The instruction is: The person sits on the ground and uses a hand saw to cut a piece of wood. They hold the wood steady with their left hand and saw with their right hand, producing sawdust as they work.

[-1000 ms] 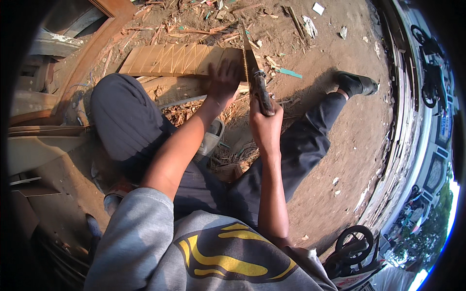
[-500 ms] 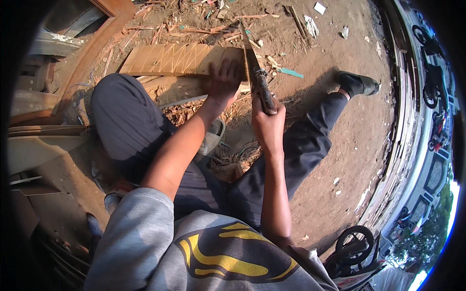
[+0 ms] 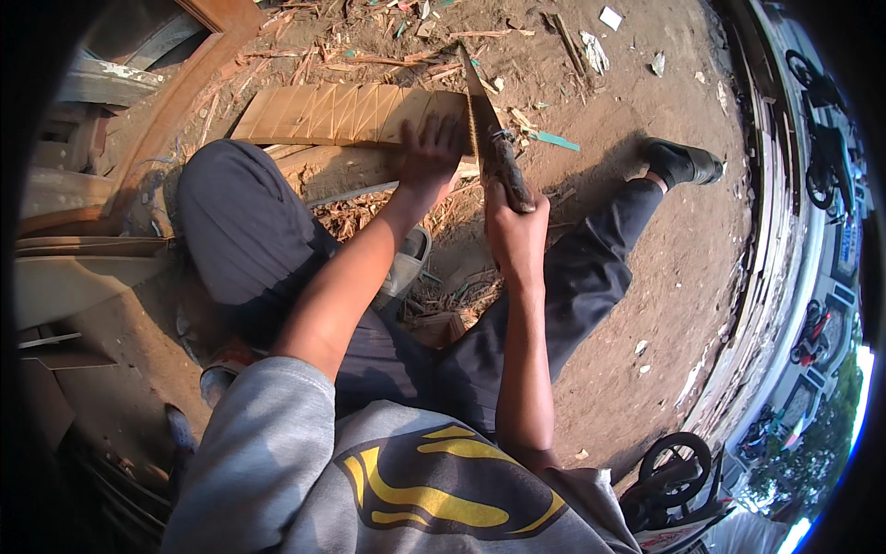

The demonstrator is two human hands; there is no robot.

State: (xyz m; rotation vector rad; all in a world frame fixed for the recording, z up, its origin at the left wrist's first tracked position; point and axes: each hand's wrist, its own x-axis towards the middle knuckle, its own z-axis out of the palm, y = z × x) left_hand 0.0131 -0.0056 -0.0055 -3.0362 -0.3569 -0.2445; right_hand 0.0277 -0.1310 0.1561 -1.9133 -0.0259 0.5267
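My right hand (image 3: 515, 226) is closed on the worn handle of a handsaw (image 3: 482, 111), whose long blade points up across the right end of a light wooden board (image 3: 291, 115). The board has a row of straight and diagonal lines across it and lies on other wood. My left hand (image 3: 427, 152) lies on the board just left of the blade, fingers spread over its face; its thumb is partly hidden at the near edge.
My legs (image 3: 235, 231) frame the board. Wood scraps (image 3: 305, 23) litter the dirt ground. A wooden frame (image 3: 226, 23) and panels (image 3: 88, 268) are at left. A long stack of planks (image 3: 757, 240), motorcycles (image 3: 821, 175) and a black wheel (image 3: 674, 466) are at right.
My right hand and the saw handle have shifted slightly right. My left hand stays on the board, barely moved. A red motorcycle at the far right has changed position along the background.
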